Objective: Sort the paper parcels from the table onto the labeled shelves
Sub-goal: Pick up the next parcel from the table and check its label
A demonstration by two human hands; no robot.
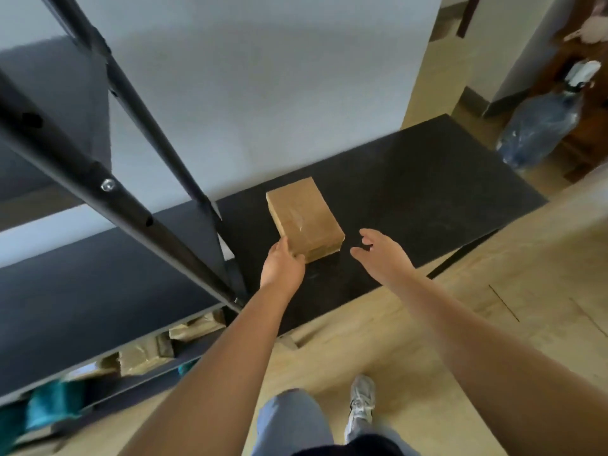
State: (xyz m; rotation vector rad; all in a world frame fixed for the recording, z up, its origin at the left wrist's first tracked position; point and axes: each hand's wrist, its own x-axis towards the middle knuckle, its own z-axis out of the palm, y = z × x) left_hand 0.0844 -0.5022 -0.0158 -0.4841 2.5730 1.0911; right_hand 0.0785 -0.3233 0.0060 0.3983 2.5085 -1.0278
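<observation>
A brown paper parcel, taped and box-shaped, lies on the black table near its left end. My left hand touches the parcel's near left corner, fingers curled against its side, without a full grip. My right hand hovers open a little to the right of the parcel, fingers spread, apart from it. A black metal shelf unit stands on the left, its dark shelves seen from above.
Several brown parcels and teal items sit on a lower shelf at the bottom left. A blue plastic-wrapped bundle rests on the floor past the table's right end. My legs and a grey shoe stand on the wooden floor.
</observation>
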